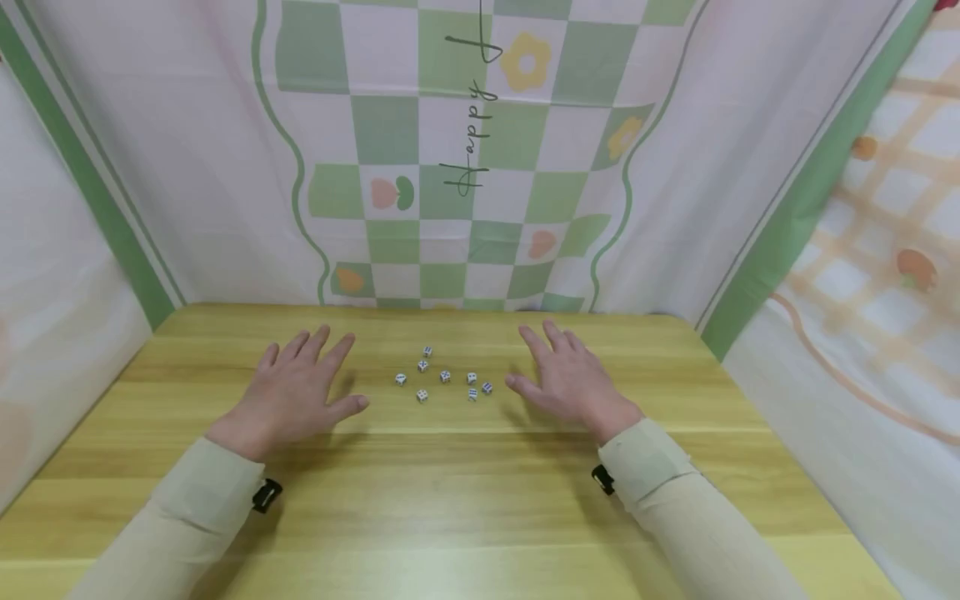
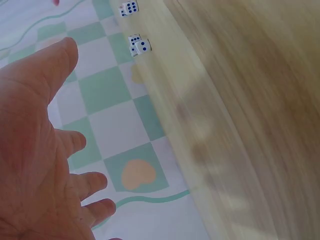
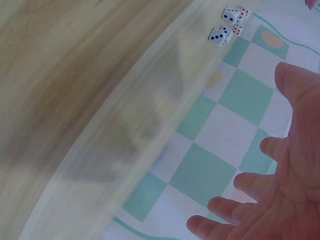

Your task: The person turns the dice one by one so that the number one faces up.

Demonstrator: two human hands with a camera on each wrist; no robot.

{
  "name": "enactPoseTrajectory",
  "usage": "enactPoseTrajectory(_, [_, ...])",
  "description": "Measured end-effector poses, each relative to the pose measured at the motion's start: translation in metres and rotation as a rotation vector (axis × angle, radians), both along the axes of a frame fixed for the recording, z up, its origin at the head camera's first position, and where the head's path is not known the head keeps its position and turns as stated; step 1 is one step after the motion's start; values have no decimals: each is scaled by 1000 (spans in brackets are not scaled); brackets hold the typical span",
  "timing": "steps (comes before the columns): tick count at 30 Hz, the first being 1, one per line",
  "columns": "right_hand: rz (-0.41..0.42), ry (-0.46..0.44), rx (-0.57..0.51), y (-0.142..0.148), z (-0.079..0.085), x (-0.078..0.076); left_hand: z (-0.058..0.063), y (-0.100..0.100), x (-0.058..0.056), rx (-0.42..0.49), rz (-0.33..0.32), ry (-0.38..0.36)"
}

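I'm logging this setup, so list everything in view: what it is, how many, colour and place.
Dice: eight, white with blue pips and some red ones, loosely scattered on the table between the hands
Table: one, light yellow-brown wood grain, below the dice
Hanging cloth: number of pieces unclear, white with green checks and "Happy" lettering at the back, peach-orange grid on the right side, also along the left
Small black objects: two, black, one by the left cuff, one by the right
Sleeves: two, pale beige, on both forearms
Left hand: one, bare, left of the dice
Right hand: one, bare, right of the dice
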State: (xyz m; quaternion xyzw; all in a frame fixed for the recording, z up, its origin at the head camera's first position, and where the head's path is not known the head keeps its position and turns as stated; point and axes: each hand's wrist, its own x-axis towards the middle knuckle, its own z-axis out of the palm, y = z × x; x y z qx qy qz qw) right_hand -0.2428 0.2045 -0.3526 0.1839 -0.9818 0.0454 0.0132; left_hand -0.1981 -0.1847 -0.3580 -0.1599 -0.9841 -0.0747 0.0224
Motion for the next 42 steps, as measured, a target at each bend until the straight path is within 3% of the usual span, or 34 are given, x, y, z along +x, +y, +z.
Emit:
enactPoseTrajectory(23, [31, -98, 45, -30, 0, -1, -7, 7, 1, 5, -32, 9])
enactPoseTrajectory(42, [78, -108, 64, -41, -9, -7, -8, 14, 6, -3, -51, 13])
